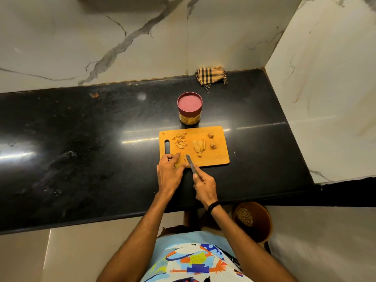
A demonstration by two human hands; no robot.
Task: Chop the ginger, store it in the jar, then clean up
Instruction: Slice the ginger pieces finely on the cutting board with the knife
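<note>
An orange wooden cutting board (215, 157) lies on the black counter. My left hand (169, 174) holds a piece of ginger (179, 164) down at the board's near edge. My right hand (204, 186) grips a knife (190, 162) whose blade rests against that ginger. Ginger slices (199, 147) lie mid-board, peels (180, 141) to the left, and two small ginger chunks (211, 140) to the right. A jar (189, 108) with a red lid on stands just behind the board, with yellowish contents showing through its wall.
A checked cloth (210, 76) lies at the back of the counter by the marble wall. A side wall (325, 98) bounds the counter on the right. On the floor below the counter's front edge stands a brown bin (254, 220).
</note>
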